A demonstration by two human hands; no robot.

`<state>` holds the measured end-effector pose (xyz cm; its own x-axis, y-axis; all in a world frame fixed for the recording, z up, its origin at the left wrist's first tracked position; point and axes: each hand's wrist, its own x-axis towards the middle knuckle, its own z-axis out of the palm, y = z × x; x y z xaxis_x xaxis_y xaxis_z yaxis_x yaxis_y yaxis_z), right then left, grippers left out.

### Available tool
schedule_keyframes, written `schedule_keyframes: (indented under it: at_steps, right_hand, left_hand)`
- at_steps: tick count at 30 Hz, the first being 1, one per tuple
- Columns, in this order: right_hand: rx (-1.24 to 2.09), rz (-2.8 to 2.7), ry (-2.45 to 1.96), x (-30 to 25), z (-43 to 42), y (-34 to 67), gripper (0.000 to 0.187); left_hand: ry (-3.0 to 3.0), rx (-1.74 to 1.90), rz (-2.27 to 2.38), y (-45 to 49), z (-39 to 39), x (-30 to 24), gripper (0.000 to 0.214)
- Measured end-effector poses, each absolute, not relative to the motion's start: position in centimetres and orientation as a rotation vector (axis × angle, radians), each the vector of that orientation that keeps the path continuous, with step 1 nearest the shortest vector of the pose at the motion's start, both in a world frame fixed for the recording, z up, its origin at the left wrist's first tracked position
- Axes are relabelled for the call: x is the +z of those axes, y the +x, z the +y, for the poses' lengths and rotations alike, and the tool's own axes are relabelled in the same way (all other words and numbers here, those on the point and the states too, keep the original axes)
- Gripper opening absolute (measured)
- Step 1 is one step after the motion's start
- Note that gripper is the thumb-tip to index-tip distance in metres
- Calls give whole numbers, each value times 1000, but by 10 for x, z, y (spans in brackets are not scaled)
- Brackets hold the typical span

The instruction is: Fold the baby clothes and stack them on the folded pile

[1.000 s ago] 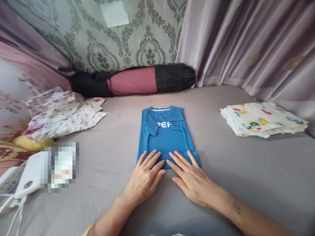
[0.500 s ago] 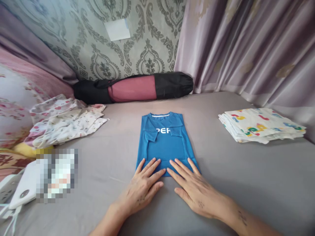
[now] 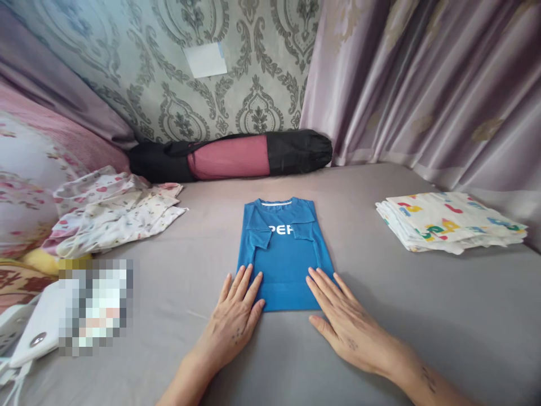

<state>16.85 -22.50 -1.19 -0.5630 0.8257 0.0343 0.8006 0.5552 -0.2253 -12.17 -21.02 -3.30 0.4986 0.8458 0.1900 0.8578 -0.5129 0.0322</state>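
Observation:
A blue T-shirt [image 3: 285,262] lies on the grey bed sheet, its sides folded inward and both sleeves turned over the front. Its collar points away from me, and part of some white lettering shows between the sleeves. My left hand [image 3: 236,310] rests flat on the shirt's lower left corner, fingers stretched out. On the lower right corner lies my right hand [image 3: 342,316], also flat with its fingers spread. Neither hand grips the cloth.
A stack of folded white cloth [image 3: 452,220] with coloured prints sits at right. Patterned clothes [image 3: 122,208] lie at left, near a white device [image 3: 40,321] with cables and a pixelated patch. A black and pink rolled bag [image 3: 230,157] lies along the wall.
My hands have moved apart, from the middle of the shirt's lower edge out to its two corners. The lower edge between them now shows. The view has tilted slightly upward.

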Motion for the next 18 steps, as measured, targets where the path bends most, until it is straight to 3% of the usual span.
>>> schedule_keyframes:
  at_steps: [18]
  right_hand:
    - [451, -2695, -1166, 7, -230, 153, 57]
  left_hand:
    - [-2951, -556, -1276, -99, -216, -9, 29]
